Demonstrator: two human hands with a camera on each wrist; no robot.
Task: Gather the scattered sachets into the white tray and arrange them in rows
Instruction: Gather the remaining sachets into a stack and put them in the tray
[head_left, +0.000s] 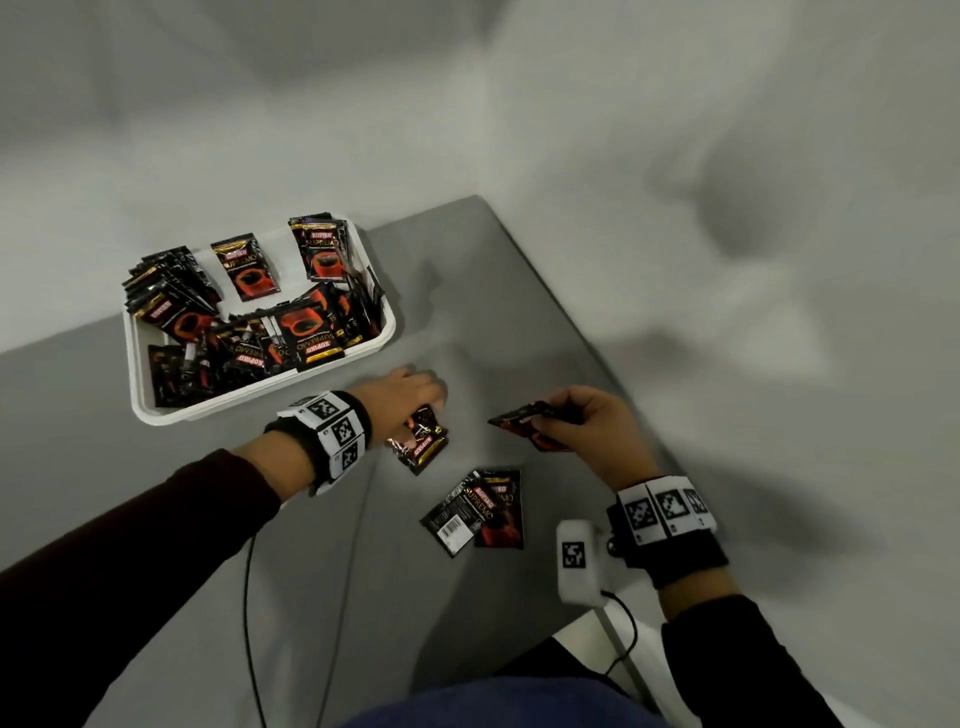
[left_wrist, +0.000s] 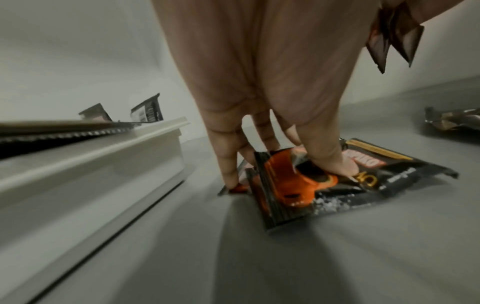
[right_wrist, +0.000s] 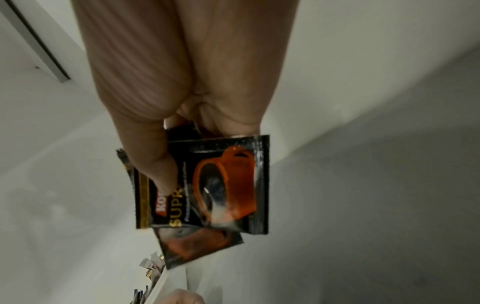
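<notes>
The white tray (head_left: 387, 340) at the table's far left holds many black-and-red coffee sachets (head_left: 306, 332), some stacked, some loose. My left hand (head_left: 423, 408) arches over two overlapping sachets (head_left: 423, 447) on the table just right of the tray. In the left wrist view its thumb (left_wrist: 335, 162) presses on the top sachet (left_wrist: 293, 185) while the fingers (left_wrist: 228, 174) curl down at the far edge, pinching it up. My right hand (head_left: 550, 421) holds a small bunch of sachets (right_wrist: 223, 185) above the table, thumb on top. Two more sachets (head_left: 480, 512) lie flat nearer me.
The grey table (head_left: 322, 545) ends at its right edge just beyond my right hand, with white walls behind. A black cable (head_left: 249, 597) runs across the near table. A white device with a marker (head_left: 576, 564) hangs by my right wrist.
</notes>
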